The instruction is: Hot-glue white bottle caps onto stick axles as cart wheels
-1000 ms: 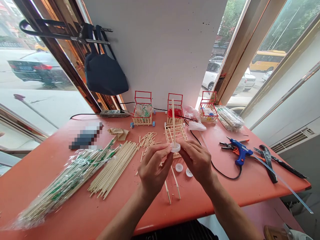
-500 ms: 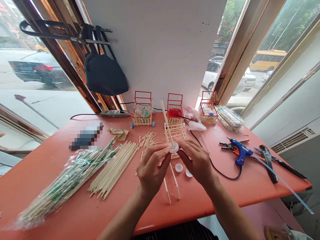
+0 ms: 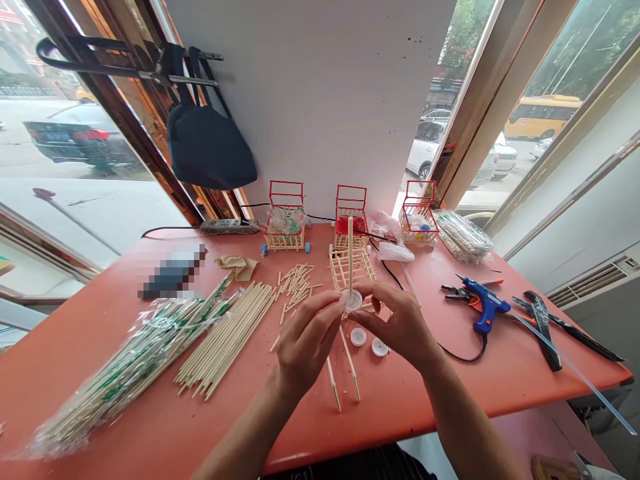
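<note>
Between my fingertips is a white bottle cap (image 3: 353,301), with a thin wooden stick (image 3: 351,257) standing nearly upright in it. My left hand (image 3: 309,337) pinches the cap's left side. The fingers of my right hand (image 3: 400,323) close on its right edge. Below my hands, two more white caps, one (image 3: 358,337) beside the other (image 3: 380,347), lie on the table. A wooden stick frame (image 3: 353,265) lies just behind, partly hidden by my hands. Two sticks (image 3: 350,363) with small joints point toward me under my hands.
Loose sticks (image 3: 227,340), short cut pieces (image 3: 299,283) and a bagged bundle (image 3: 135,367) lie left. Three small stick carts with red handles, one (image 3: 285,230) at left, stand along the wall. A blue glue gun (image 3: 484,303) and pliers (image 3: 543,327) lie right; a cord runs behind my right hand.
The stick has swung from leaning left to nearly upright, and the cap has tipped so its inside shows more. Both hands still grip it, shifted slightly right.
</note>
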Demonstrator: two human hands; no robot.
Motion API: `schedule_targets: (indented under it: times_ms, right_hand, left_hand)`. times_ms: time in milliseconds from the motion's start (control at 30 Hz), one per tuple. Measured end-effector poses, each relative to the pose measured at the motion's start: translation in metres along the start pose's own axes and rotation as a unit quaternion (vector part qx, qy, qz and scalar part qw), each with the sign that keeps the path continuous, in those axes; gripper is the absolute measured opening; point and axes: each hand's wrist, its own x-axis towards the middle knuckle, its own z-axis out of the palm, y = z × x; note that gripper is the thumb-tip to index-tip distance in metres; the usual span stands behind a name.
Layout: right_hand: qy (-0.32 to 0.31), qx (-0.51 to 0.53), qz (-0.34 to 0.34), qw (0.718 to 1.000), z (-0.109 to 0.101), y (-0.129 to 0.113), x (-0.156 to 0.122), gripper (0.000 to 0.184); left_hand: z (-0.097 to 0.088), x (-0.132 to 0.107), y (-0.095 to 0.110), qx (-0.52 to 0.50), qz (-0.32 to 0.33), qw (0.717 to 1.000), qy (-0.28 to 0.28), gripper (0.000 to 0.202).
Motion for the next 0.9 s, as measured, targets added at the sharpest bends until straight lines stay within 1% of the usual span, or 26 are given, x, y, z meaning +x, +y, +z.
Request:
schedule_targets:
  times_ms: [33,67,100,133,167,200,233,267,300,333,367,400,433,467,667,900]
  right_hand:
    - [0.005,-0.002,-0.002,1.000,-0.001,0.000,0.000,0.022]
    - [0.011,-0.006,-0.008,1.000,-0.002,0.000,0.000,0.022]
    - [0.018,-0.010,-0.017,1.000,-0.003,0.000,-0.001,0.022]
    - [0.023,-0.013,-0.028,0.999,-0.004,0.001,0.000,0.022]
    - [0.027,-0.015,-0.036,0.999,-0.005,0.002,0.000,0.022]
    - [0.030,-0.015,-0.044,0.998,-0.005,0.003,0.000,0.021]
    - [0.032,-0.013,-0.049,0.998,-0.005,0.004,0.001,0.021]
    - [0.032,-0.009,-0.053,0.998,-0.004,0.005,0.001,0.022]
    - [0.031,-0.003,-0.054,0.998,-0.003,0.006,0.002,0.022]
    - [0.028,0.005,-0.056,0.998,-0.001,0.006,0.003,0.022]
    - [0.025,0.014,-0.056,0.998,0.002,0.007,0.003,0.022]
    - [0.022,0.026,-0.056,0.998,0.004,0.007,0.004,0.022]
    - [0.019,0.037,-0.054,0.998,0.007,0.007,0.005,0.022]
    - [0.018,0.047,-0.052,0.997,0.010,0.007,0.005,0.022]
    - [0.012,0.061,-0.044,0.997,0.023,0.013,0.006,0.024]
    - [0.007,0.059,-0.027,0.998,0.028,0.013,0.006,0.021]
  left_hand:
    - [0.001,0.001,0.001,-0.026,-0.040,0.999,0.009,0.041]
    - [0.002,0.002,0.003,-0.060,-0.097,0.993,0.018,0.041]
    - [0.002,0.003,0.003,-0.105,-0.169,0.980,0.021,0.039]
    - [0.003,0.005,0.003,-0.161,-0.248,0.955,0.016,0.035]
    - [0.002,0.006,0.003,-0.221,-0.321,0.921,-0.010,0.029]
    - [0.002,0.008,0.001,-0.288,-0.382,0.876,-0.058,0.024]
    - [0.001,0.009,-0.001,-0.355,-0.436,0.822,-0.094,0.024]
    - [0.000,0.010,-0.003,-0.416,-0.478,0.766,-0.112,0.028]
    - [-0.001,0.010,-0.004,-0.465,-0.508,0.714,-0.127,0.032]
    - [-0.002,0.011,-0.006,-0.503,-0.529,0.671,-0.128,0.034]
    - [-0.003,0.011,-0.007,-0.528,-0.543,0.640,-0.125,0.036]
    - [-0.004,0.012,-0.007,-0.542,-0.552,0.622,-0.120,0.036]
    - [-0.005,0.012,-0.008,-0.547,-0.558,0.613,-0.113,0.035]
    - [-0.006,0.013,-0.009,-0.546,-0.563,0.611,-0.109,0.035]
    - [-0.012,0.015,-0.015,-0.490,-0.589,0.633,-0.109,0.035]
    - [-0.015,0.013,-0.016,-0.463,-0.606,0.640,-0.092,0.037]
